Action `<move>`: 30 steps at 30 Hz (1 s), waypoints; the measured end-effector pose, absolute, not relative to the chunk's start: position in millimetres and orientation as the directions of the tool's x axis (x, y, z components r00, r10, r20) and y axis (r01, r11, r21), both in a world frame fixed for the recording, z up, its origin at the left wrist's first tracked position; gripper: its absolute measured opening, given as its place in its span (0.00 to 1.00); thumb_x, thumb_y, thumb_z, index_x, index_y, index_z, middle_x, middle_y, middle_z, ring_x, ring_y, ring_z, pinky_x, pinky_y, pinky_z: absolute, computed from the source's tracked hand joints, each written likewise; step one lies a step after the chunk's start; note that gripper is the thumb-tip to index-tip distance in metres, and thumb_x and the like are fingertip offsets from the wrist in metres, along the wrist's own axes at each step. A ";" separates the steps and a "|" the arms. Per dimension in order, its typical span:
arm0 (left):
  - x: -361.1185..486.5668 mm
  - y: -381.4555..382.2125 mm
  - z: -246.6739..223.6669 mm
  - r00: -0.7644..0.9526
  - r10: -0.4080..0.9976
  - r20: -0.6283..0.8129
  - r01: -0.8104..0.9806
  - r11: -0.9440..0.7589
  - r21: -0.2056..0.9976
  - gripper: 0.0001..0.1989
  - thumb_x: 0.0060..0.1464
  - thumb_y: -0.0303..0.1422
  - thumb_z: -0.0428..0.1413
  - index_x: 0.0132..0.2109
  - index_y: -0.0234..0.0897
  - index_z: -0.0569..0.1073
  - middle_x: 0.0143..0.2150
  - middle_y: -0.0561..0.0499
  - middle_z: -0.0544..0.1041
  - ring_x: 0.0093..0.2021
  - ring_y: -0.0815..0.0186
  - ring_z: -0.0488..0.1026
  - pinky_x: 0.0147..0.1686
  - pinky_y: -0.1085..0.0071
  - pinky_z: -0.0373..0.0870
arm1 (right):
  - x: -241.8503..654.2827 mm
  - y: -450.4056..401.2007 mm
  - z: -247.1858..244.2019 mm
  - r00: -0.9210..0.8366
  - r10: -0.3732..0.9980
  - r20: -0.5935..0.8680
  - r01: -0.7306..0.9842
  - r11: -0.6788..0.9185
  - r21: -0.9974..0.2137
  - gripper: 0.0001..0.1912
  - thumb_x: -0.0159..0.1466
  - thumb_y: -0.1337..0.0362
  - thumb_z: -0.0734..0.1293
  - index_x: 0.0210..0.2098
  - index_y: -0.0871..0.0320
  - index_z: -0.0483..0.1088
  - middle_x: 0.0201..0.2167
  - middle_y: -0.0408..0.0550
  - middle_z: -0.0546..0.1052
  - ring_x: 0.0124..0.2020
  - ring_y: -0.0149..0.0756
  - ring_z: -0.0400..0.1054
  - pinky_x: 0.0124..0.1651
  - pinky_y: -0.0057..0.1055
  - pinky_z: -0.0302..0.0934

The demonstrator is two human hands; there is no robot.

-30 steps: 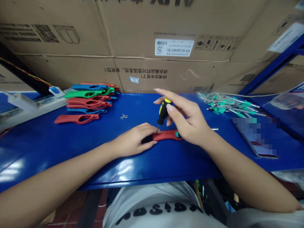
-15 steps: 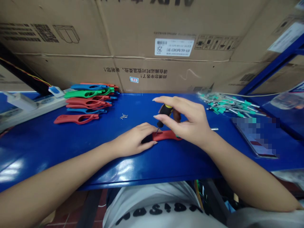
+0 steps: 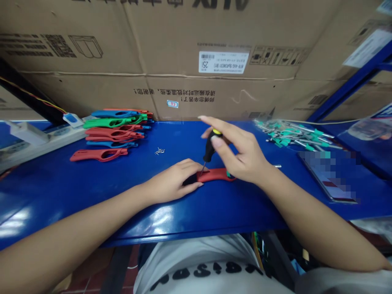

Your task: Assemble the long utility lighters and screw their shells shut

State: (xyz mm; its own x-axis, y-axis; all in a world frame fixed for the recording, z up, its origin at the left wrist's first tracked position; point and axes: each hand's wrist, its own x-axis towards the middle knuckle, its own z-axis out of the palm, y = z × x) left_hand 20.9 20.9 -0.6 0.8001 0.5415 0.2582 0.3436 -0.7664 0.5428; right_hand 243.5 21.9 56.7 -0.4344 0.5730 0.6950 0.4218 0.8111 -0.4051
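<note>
Re-angled since a moment ago, the screwdriver (image 3: 209, 150) is gripped in the right hand (image 3: 237, 151), its tip on the red handle (image 3: 214, 175), which the left hand (image 3: 176, 181) grips against the worktop (image 3: 171, 220).

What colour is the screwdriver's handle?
Black with yellow at the top, seen best in the head view.

Casings (image 3: 99, 154) left, screws (image 3: 159, 151) beside them, phone (image 3: 329, 177) far right

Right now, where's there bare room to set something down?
Bare table: between the screws and box, and between the left forearm and front red handle. Crowded: handle pile back left, rods back right, around the screwdriver.
</note>
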 end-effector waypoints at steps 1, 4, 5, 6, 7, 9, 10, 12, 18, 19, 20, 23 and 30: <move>20.9 20.7 -0.3 0.800 0.542 0.258 0.344 -0.766 0.542 0.15 0.65 0.33 0.55 0.57 0.37 0.70 0.54 0.44 0.76 0.55 0.59 0.71 0.56 0.60 0.69 | 243.0 21.1 57.3 -0.455 0.584 0.673 0.389 0.810 -0.439 0.21 0.75 0.58 0.55 0.64 0.53 0.64 0.48 0.50 0.79 0.37 0.33 0.74 0.44 0.34 0.71; 20.6 20.1 0.6 0.801 0.544 0.250 0.351 -0.765 0.541 0.15 0.65 0.32 0.55 0.57 0.38 0.70 0.54 0.45 0.76 0.55 0.59 0.71 0.57 0.60 0.68 | 242.6 19.5 58.2 -0.462 0.573 0.677 0.366 0.819 -0.442 0.19 0.75 0.58 0.57 0.61 0.54 0.66 0.44 0.48 0.80 0.30 0.30 0.73 0.37 0.30 0.70; 20.5 19.8 0.9 0.800 0.545 0.251 0.351 -0.765 0.541 0.15 0.65 0.33 0.55 0.57 0.37 0.70 0.54 0.45 0.76 0.55 0.59 0.71 0.57 0.60 0.68 | 243.0 19.2 58.4 -0.445 0.546 0.710 0.400 0.830 -0.388 0.17 0.73 0.57 0.61 0.57 0.55 0.70 0.41 0.48 0.80 0.31 0.31 0.73 0.37 0.30 0.69; 20.4 19.6 1.2 0.799 0.545 0.255 0.349 -0.765 0.541 0.15 0.65 0.33 0.55 0.57 0.37 0.70 0.54 0.44 0.76 0.55 0.59 0.71 0.57 0.60 0.68 | 243.5 18.9 58.7 -0.432 0.512 0.743 0.443 0.838 -0.319 0.16 0.71 0.56 0.64 0.53 0.56 0.73 0.40 0.48 0.81 0.32 0.32 0.74 0.38 0.31 0.69; 20.5 19.4 1.6 0.798 0.544 0.258 0.347 -0.766 0.541 0.15 0.65 0.33 0.55 0.57 0.37 0.70 0.54 0.44 0.76 0.55 0.59 0.71 0.57 0.60 0.68 | 244.1 18.5 59.3 -0.428 0.480 0.766 0.484 0.837 -0.254 0.15 0.70 0.56 0.65 0.50 0.56 0.74 0.40 0.50 0.81 0.34 0.34 0.74 0.40 0.32 0.69; 20.9 19.1 2.4 0.798 0.543 0.260 0.346 -0.767 0.541 0.15 0.65 0.32 0.55 0.57 0.37 0.70 0.54 0.44 0.76 0.55 0.59 0.71 0.57 0.60 0.68 | 245.0 17.6 60.9 -0.459 0.469 0.755 0.515 0.833 -0.204 0.16 0.72 0.57 0.62 0.53 0.56 0.72 0.46 0.52 0.80 0.40 0.38 0.75 0.43 0.34 0.70; 21.2 19.0 2.7 0.800 0.543 0.254 0.348 -0.766 0.540 0.15 0.65 0.32 0.55 0.58 0.37 0.70 0.54 0.44 0.76 0.54 0.59 0.71 0.56 0.60 0.68 | 245.1 17.2 61.8 -0.484 0.487 0.727 0.500 0.836 -0.227 0.17 0.74 0.59 0.58 0.57 0.56 0.70 0.49 0.53 0.79 0.43 0.38 0.75 0.44 0.34 0.70; 21.6 18.9 2.9 0.803 0.545 0.242 0.356 -0.764 0.538 0.17 0.65 0.31 0.55 0.59 0.38 0.70 0.53 0.44 0.76 0.54 0.59 0.71 0.56 0.60 0.69 | 244.7 16.9 63.4 -0.526 0.520 0.673 0.437 0.844 -0.310 0.20 0.75 0.62 0.53 0.63 0.54 0.65 0.52 0.51 0.77 0.43 0.35 0.75 0.44 0.34 0.70; 21.0 19.6 0.2 0.796 0.547 0.261 0.357 -0.772 0.527 0.14 0.65 0.33 0.55 0.56 0.38 0.71 0.53 0.44 0.76 0.54 0.59 0.71 0.56 0.60 0.68 | 243.9 17.1 64.3 -0.485 0.497 0.720 0.485 0.838 -0.252 0.17 0.69 0.54 0.67 0.53 0.55 0.73 0.42 0.49 0.80 0.38 0.37 0.74 0.44 0.34 0.70; 20.9 19.7 -0.1 0.795 0.547 0.262 0.356 -0.770 0.529 0.14 0.65 0.33 0.55 0.56 0.38 0.71 0.53 0.45 0.76 0.54 0.59 0.72 0.56 0.60 0.68 | 243.5 16.8 63.7 -0.492 0.517 0.701 0.487 0.830 -0.271 0.19 0.70 0.54 0.64 0.57 0.54 0.71 0.45 0.50 0.80 0.38 0.36 0.74 0.44 0.34 0.70; 20.9 19.8 -0.3 0.795 0.549 0.260 0.356 -0.768 0.533 0.14 0.65 0.33 0.55 0.56 0.38 0.71 0.52 0.45 0.76 0.53 0.59 0.72 0.55 0.61 0.69 | 242.9 16.5 62.6 -0.502 0.545 0.671 0.472 0.823 -0.316 0.21 0.72 0.55 0.61 0.62 0.53 0.67 0.48 0.50 0.79 0.38 0.35 0.74 0.43 0.33 0.70; 21.5 19.7 -0.3 0.787 0.560 0.258 0.361 -0.758 0.543 0.15 0.65 0.33 0.56 0.57 0.39 0.71 0.52 0.45 0.77 0.53 0.59 0.73 0.54 0.60 0.70 | 240.2 17.6 57.6 -0.511 0.605 0.611 0.382 0.797 -0.469 0.23 0.75 0.60 0.54 0.68 0.51 0.58 0.52 0.49 0.77 0.34 0.30 0.73 0.38 0.30 0.70; 21.9 18.7 1.1 0.782 0.559 0.276 0.361 -0.767 0.530 0.14 0.64 0.34 0.56 0.56 0.38 0.72 0.52 0.44 0.78 0.52 0.58 0.73 0.54 0.60 0.71 | 238.3 22.2 54.1 -0.418 0.558 0.717 0.364 0.826 -0.431 0.18 0.73 0.57 0.60 0.58 0.55 0.70 0.48 0.50 0.79 0.37 0.33 0.74 0.46 0.34 0.70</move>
State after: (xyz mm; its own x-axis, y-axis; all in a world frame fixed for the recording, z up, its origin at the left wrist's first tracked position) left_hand 21.9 18.7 1.1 0.7820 0.5590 0.2756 0.3614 -0.7670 0.5302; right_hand 238.3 22.2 54.1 -0.4177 0.5583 0.7168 0.3645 0.8256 -0.4307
